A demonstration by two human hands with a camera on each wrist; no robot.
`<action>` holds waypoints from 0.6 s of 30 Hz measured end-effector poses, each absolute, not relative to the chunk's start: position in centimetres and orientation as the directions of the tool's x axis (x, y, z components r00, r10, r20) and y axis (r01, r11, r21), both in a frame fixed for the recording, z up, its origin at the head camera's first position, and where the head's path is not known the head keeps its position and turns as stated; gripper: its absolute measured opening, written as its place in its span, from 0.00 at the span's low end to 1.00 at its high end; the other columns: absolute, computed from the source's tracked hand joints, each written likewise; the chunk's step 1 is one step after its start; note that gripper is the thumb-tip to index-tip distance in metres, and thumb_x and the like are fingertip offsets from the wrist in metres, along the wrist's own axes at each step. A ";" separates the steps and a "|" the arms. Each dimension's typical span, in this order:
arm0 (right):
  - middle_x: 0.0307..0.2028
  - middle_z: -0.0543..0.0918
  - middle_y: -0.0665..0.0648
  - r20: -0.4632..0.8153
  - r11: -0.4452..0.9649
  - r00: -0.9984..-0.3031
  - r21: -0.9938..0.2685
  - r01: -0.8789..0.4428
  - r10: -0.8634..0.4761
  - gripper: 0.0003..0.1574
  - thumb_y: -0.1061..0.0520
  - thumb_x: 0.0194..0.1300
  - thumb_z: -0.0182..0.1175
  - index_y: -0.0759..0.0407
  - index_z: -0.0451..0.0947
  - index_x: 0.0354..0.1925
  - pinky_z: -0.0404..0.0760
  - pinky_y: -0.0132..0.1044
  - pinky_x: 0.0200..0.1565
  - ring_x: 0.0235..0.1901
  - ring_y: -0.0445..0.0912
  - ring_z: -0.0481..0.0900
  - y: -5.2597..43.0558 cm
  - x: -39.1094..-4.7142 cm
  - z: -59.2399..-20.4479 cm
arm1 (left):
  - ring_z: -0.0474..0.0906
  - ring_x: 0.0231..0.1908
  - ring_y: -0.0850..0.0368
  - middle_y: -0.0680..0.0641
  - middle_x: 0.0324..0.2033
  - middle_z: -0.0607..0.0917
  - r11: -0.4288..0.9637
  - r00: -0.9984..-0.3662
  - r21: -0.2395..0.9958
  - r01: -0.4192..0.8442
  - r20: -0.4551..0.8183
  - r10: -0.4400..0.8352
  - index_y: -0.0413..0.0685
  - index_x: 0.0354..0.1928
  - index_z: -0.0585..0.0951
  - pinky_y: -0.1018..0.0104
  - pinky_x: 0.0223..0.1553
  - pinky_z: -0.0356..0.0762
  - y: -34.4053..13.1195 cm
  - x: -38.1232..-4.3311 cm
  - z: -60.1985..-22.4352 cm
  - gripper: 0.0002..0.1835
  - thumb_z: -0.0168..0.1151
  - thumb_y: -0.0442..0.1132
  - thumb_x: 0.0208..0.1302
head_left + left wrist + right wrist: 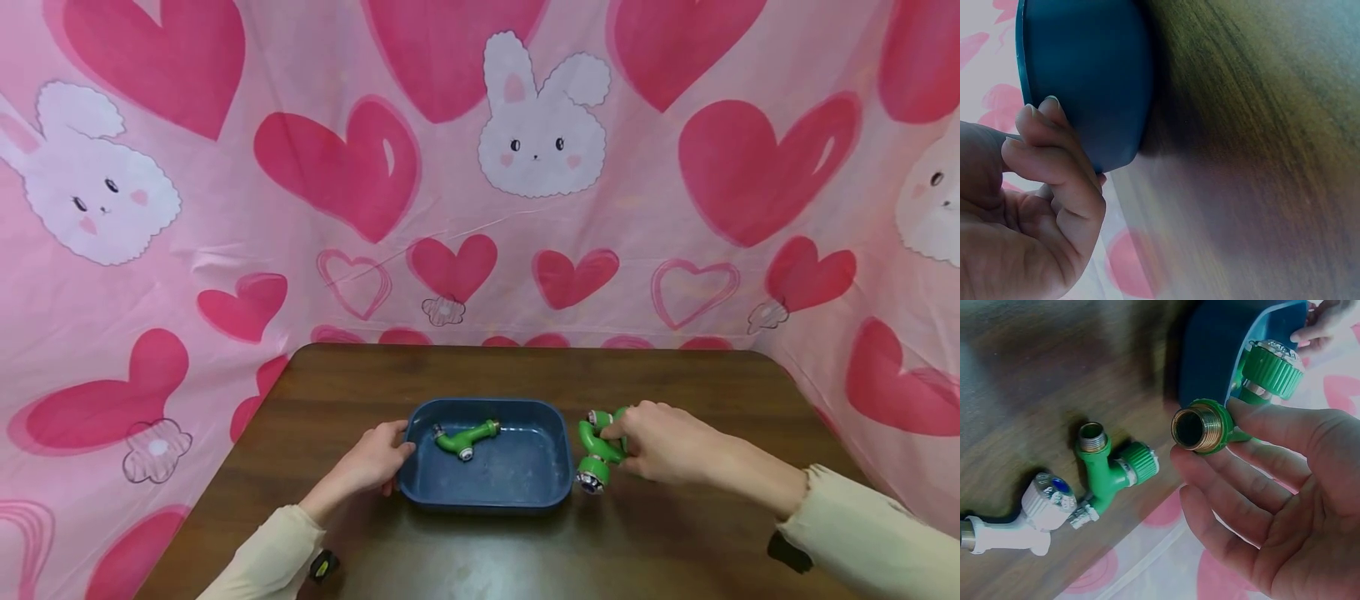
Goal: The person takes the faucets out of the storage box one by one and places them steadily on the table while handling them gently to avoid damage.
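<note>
My left hand (pixel 372 457) grips the left rim of a dark blue rectangular tray (pixel 487 505). In the left wrist view its curled fingers (pixel 1063 172) lie against the tray's outer wall (pixel 1091 75). A green faucet (pixel 468 438) lies inside the tray, toward its left. Just off the tray's right side, my right hand (pixel 663 442) holds another green faucet (pixel 594 468) between thumb and fingers. The right wrist view shows this faucet's brass threaded end (pixel 1196 428) facing the camera, with its ribbed green knob (pixel 1272 369) beyond; the rest is partly hidden by the hand.
In the right wrist view, a third green faucet (pixel 1102 478) lies on the brown wooden table (pixel 1035 419). Beside it is a white faucet (pixel 1013 534) with a blue-marked knob. A pink heart-and-rabbit cloth (pixel 457 208) hangs behind the table and along its sides.
</note>
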State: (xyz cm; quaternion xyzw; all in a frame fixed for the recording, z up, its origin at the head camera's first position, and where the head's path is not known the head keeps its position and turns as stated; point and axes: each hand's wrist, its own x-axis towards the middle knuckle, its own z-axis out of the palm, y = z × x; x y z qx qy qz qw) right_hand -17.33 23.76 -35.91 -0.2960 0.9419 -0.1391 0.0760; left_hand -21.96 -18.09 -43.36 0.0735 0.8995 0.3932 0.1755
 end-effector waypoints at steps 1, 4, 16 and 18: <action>0.21 0.69 0.39 -0.055 0.783 -0.811 -0.305 -0.542 -0.582 0.15 0.61 0.57 0.79 0.41 0.88 0.37 0.69 0.32 0.20 0.21 0.35 0.65 23.9 -17.3 -36.0 | 0.73 0.10 0.55 0.43 0.16 0.79 0.680 -0.927 0.733 -0.007 -0.259 0.270 0.30 0.75 0.66 0.64 0.15 0.76 -18.1 -22.0 -43.4 0.28 0.58 0.33 0.79; 0.23 0.72 0.39 -0.051 0.785 -0.814 -0.305 -0.539 -0.579 0.16 0.61 0.55 0.80 0.45 0.90 0.41 0.71 0.32 0.22 0.22 0.36 0.68 24.3 -17.2 -36.1 | 0.73 0.10 0.55 0.43 0.16 0.79 0.679 -0.926 0.735 -0.007 -0.261 0.272 0.31 0.76 0.66 0.64 0.15 0.76 -18.2 -21.9 -43.3 0.28 0.57 0.34 0.80; 0.17 0.66 0.38 -0.074 0.801 -0.829 -0.322 -0.505 -0.554 0.20 0.62 0.55 0.78 0.52 0.91 0.48 0.63 0.31 0.21 0.21 0.34 0.61 25.5 -16.5 -37.8 | 0.73 0.09 0.57 0.44 0.15 0.80 0.694 -0.929 0.719 0.021 -0.242 0.279 0.28 0.75 0.66 0.63 0.14 0.76 -18.1 -22.1 -43.6 0.28 0.57 0.33 0.79; 0.16 0.63 0.38 -0.081 0.804 -0.832 -0.321 -0.500 -0.549 0.18 0.62 0.55 0.78 0.49 0.91 0.45 0.59 0.31 0.21 0.20 0.33 0.59 25.7 -16.3 -38.1 | 0.73 0.09 0.57 0.44 0.15 0.80 0.695 -0.929 0.719 0.022 -0.242 0.280 0.28 0.75 0.66 0.64 0.13 0.76 -18.1 -22.2 -43.6 0.28 0.57 0.33 0.79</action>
